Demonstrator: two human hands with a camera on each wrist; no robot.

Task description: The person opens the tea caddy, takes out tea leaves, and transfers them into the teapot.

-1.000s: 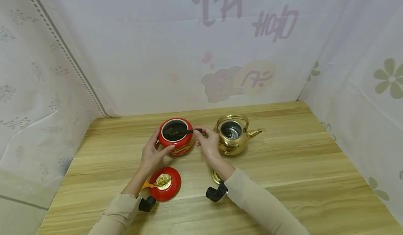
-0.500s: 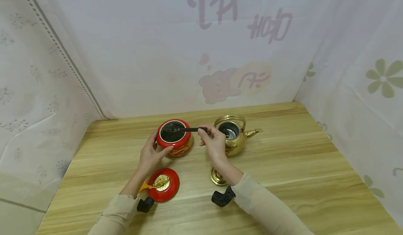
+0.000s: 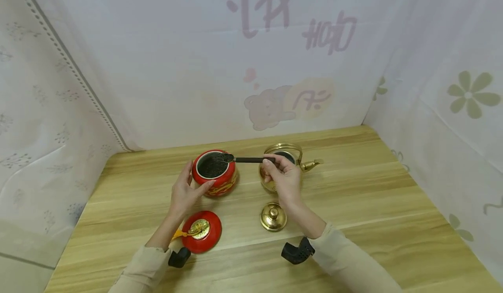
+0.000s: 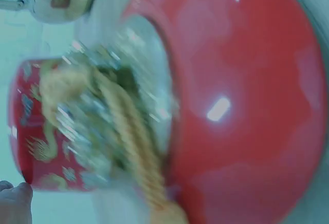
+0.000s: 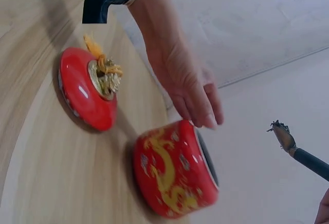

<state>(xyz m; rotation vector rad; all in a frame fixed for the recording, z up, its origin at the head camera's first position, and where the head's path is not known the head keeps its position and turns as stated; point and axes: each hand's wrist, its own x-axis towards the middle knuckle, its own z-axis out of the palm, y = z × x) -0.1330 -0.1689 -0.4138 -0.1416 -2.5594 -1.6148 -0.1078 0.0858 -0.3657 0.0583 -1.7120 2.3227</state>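
Wooden tabletop [image 3: 353,205]: I see the black-handled spoon [image 3: 249,160], pinched in the right hand [image 3: 287,179], now raised from inside the red jar [image 3: 222,184] to above it, dark flakes [image 5: 277,126] aboard; scooping looks done. Left hand [image 3: 186,194] still holds the jar.

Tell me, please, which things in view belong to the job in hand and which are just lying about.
In the job:
red jar, with the left hand on it
black-handled spoon, in the right hand
dark flakes, in jar and spoon
gold teapot, probably, standing open nearby

Lying about:
red lid, off the jar
gold lid, off the teapot
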